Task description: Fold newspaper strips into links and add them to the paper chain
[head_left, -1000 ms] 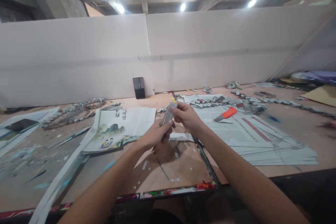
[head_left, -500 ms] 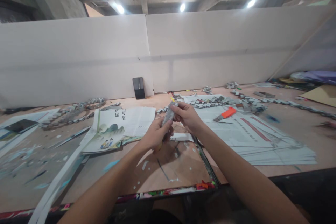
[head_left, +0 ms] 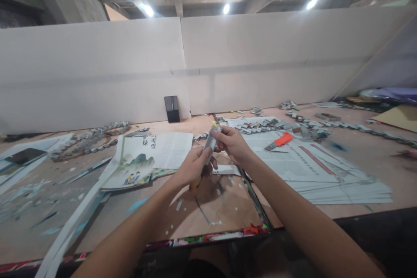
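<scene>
Between my two hands, above the near middle of the table, is a narrow folded strip of newspaper [head_left: 211, 142], tilted up and to the right. My left hand [head_left: 195, 166] is closed around its lower part, with the thumb lying along it. At the upper end, the thumb and fingers of my right hand [head_left: 233, 144] pinch the strip. Some left fingers are hidden behind the paper. A woven chain of folded paper [head_left: 257, 126] lies just beyond my right hand, and an orange utility knife [head_left: 280, 141] lies to its right.
Cut newspaper sheets [head_left: 312, 173] are stacked on the right. A printed page [head_left: 133, 160] and long white strips [head_left: 70, 221] lie on the left, with another paper chain [head_left: 89, 137] behind. One phone [head_left: 172, 109] leans on the white partition [head_left: 97, 65]; another phone [head_left: 26, 156] lies far left.
My left thumb and hand have shifted slightly up along the folded strip. My right hand keeps its pinch in nearly the same place.
</scene>
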`<state>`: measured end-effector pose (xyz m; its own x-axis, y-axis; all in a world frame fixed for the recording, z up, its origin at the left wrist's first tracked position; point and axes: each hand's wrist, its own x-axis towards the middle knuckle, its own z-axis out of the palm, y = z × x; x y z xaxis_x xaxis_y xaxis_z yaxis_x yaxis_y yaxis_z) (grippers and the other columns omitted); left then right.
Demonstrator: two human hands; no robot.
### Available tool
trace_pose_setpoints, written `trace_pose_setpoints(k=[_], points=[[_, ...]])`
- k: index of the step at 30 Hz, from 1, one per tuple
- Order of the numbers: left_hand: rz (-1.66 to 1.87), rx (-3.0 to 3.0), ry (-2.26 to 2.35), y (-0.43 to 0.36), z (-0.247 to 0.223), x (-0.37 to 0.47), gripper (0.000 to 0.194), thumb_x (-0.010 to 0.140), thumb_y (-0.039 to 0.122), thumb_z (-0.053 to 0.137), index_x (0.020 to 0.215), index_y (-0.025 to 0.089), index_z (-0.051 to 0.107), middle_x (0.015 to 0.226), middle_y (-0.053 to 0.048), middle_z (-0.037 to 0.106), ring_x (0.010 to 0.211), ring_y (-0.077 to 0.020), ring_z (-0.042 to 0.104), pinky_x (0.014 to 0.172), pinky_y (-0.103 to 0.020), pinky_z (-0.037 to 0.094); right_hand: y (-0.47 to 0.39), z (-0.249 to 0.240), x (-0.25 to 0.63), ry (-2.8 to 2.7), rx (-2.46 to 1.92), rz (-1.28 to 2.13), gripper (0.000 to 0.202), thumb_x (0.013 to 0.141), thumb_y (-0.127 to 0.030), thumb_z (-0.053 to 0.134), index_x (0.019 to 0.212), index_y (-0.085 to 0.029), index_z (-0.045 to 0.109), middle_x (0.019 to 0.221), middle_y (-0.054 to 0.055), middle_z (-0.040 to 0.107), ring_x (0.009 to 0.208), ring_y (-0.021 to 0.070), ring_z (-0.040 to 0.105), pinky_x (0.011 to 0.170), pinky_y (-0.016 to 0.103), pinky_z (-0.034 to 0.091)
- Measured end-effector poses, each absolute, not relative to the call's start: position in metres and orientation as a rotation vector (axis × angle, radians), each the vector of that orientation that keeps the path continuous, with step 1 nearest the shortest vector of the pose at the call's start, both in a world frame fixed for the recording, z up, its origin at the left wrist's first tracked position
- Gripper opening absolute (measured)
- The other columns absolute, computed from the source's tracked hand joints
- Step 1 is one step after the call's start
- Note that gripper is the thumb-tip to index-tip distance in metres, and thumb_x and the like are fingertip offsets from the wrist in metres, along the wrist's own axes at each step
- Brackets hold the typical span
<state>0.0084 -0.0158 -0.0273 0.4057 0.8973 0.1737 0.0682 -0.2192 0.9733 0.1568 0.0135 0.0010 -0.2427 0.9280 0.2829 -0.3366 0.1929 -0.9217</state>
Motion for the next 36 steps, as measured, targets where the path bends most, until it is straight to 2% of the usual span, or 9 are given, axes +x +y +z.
trace_pose_setpoints(k=[4, 10, 16, 18, 20, 25, 29, 36], points=[[1.002, 1.588, 0.849, -0.016, -0.028, 0.009, 0.049, 0.087, 0.058, 0.042, 0.073, 0.013, 0.055, 0.060, -0.003, 0.057, 0.042, -0.0098, 0.051, 0.042, -0.021, 0.040, 0.013, 0.001, 0.156, -1.268, -0.642, 1.364, 0.034, 0.066, -0.042, 0.077, 0.060, -0.018, 0.053, 0.046, -0.007, 0.037, 0.044, 0.0065, 0.034, 0.045, 0.023, 0.032], [1.033, 1.560, 0.840, -0.019, -0.029, 0.009, 0.047, 0.090, 0.056, 0.037, 0.084, 0.013, 0.057, 0.059, -0.001, 0.058, 0.041, -0.0104, 0.051, 0.042, -0.022, 0.040, 0.014, 0.001, 0.156, -1.274, -0.624, 1.377, 0.033, 0.065, -0.041, 0.077, 0.063, -0.018, 0.053, 0.048, -0.008, 0.036, 0.045, 0.0060, 0.032, 0.044, 0.022, 0.032], [1.001, 1.655, 0.888, -0.019, -0.031, 0.009, 0.058, 0.092, 0.057, 0.031, 0.064, 0.013, 0.056, 0.054, -0.003, 0.055, 0.040, -0.0095, 0.049, 0.041, -0.021, 0.037, 0.016, -0.003, 0.157, -1.358, -0.694, 1.337, 0.031, 0.066, -0.040, 0.076, 0.066, -0.017, 0.055, 0.056, -0.006, 0.044, 0.050, 0.0059, 0.038, 0.047, 0.021, 0.034], [0.997, 1.664, 0.902, -0.019, -0.031, 0.009, 0.060, 0.092, 0.058, 0.030, 0.062, 0.012, 0.056, 0.053, -0.003, 0.055, 0.040, -0.0096, 0.049, 0.041, -0.021, 0.036, 0.016, -0.004, 0.156, -1.370, -0.714, 1.334, 0.030, 0.065, -0.040, 0.075, 0.067, -0.016, 0.057, 0.059, -0.005, 0.047, 0.051, 0.0066, 0.040, 0.047, 0.021, 0.034], [0.998, 1.656, 0.918, -0.019, -0.030, 0.009, 0.060, 0.091, 0.058, 0.030, 0.068, 0.012, 0.059, 0.054, -0.004, 0.057, 0.039, -0.0098, 0.049, 0.041, -0.021, 0.037, 0.015, -0.003, 0.157, -1.377, -0.730, 1.320, 0.030, 0.065, -0.041, 0.075, 0.067, -0.016, 0.057, 0.059, -0.004, 0.048, 0.050, 0.0069, 0.040, 0.046, 0.021, 0.032], [0.982, 1.629, 0.908, -0.022, -0.026, 0.009, 0.054, 0.090, 0.059, 0.034, 0.095, 0.012, 0.060, 0.054, -0.001, 0.058, 0.037, -0.0102, 0.047, 0.039, -0.021, 0.037, 0.016, -0.001, 0.158, -1.311, -0.737, 1.236, 0.030, 0.066, -0.042, 0.074, 0.061, -0.015, 0.060, 0.053, -0.005, 0.042, 0.046, 0.0062, 0.032, 0.043, 0.023, 0.024], [0.978, 1.626, 0.915, -0.022, -0.025, 0.009, 0.052, 0.090, 0.058, 0.034, 0.096, 0.012, 0.059, 0.054, -0.001, 0.058, 0.038, -0.0107, 0.048, 0.039, -0.021, 0.039, 0.021, -0.004, 0.157, -1.232, -0.719, 1.230, 0.031, 0.066, -0.046, 0.074, 0.066, -0.016, 0.064, 0.050, -0.006, 0.041, 0.044, 0.0062, 0.030, 0.043, 0.023, 0.024], [1.042, 1.656, 0.939, -0.018, -0.028, 0.007, 0.050, 0.090, 0.057, 0.034, 0.084, 0.013, 0.056, 0.050, 0.000, 0.055, 0.038, -0.0108, 0.048, 0.038, -0.021, 0.037, 0.024, -0.010, 0.153, -1.219, -0.656, 1.392, 0.045, 0.071, -0.055, 0.068, 0.054, -0.019, 0.047, 0.044, -0.007, 0.037, 0.041, 0.0077, 0.031, 0.043, 0.024, 0.031]])
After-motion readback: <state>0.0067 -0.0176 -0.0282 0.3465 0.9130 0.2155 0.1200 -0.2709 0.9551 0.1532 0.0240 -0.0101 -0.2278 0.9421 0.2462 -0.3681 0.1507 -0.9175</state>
